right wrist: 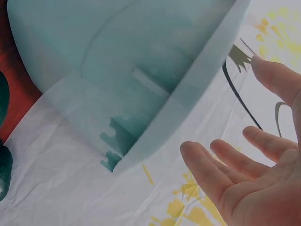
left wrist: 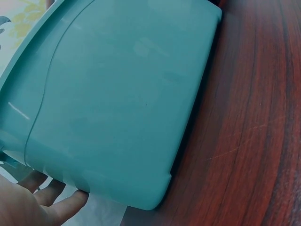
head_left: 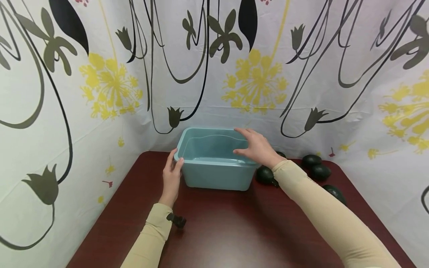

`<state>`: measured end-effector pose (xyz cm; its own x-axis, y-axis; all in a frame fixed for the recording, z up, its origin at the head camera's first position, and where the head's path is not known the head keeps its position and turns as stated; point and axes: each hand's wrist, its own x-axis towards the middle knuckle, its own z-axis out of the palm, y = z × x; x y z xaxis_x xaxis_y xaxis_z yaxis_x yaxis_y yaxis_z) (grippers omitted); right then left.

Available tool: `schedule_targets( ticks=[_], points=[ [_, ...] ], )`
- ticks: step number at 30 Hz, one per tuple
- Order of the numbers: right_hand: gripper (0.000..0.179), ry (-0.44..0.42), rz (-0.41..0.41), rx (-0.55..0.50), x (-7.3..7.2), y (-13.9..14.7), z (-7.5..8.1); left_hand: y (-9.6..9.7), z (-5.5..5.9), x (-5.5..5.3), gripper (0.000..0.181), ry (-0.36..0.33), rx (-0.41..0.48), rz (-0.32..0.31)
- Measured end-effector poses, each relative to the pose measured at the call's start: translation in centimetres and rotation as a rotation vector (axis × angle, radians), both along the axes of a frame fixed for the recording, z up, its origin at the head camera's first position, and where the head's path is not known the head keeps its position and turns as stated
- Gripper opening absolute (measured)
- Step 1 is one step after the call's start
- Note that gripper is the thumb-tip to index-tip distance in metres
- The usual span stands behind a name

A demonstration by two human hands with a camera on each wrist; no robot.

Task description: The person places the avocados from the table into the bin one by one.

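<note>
A light blue-green plastic tub [head_left: 218, 176] stands on the dark red-brown wooden table, its open top facing up. At its front left corner my left hand [head_left: 172, 180] holds the rim, thumb on the front and fingers along the left side. In the left wrist view, the fingers of my left hand [left wrist: 47, 200] rest against the tub's outer wall [left wrist: 117, 94]. My right hand [head_left: 256, 149] hovers over the tub's right side, thumb and fingers spread with nothing between them. The right wrist view shows my right hand [right wrist: 263, 174] apart from the tub's rim [right wrist: 188, 103].
Several dark green, avocado-like rounded items lie to the tub's right: one close by [head_left: 266, 175], a pair [head_left: 320, 172] farther right, another [head_left: 335, 193] nearer the table's right edge. White cloth [head_left: 201, 93] with flower prints hangs behind and on both sides.
</note>
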<state>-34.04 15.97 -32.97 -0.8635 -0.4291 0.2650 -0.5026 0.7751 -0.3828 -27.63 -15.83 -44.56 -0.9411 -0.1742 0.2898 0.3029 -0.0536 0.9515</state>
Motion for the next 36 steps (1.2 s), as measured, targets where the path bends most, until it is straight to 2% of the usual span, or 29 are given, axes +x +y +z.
schedule_targets(
  ticks=[19,26,32,36],
  points=[
    [0.083,0.030,-0.012,-0.002,0.8,2.1,0.5,0.1,-0.5,0.0,0.058,0.000,0.002,-0.014],
    [0.081,0.045,0.009,-0.019,1.1,2.5,1.1,-0.4,-0.4,0.1,0.057,-0.009,0.010,0.004],
    [0.082,0.060,-0.015,-0.023,1.2,3.8,1.3,-0.2,-0.2,0.0,0.059,0.016,0.011,-0.028],
    [0.082,0.065,-0.005,-0.030,1.3,4.7,1.4,0.0,-0.2,0.0,0.059,0.020,0.008,-0.021]
  ],
)
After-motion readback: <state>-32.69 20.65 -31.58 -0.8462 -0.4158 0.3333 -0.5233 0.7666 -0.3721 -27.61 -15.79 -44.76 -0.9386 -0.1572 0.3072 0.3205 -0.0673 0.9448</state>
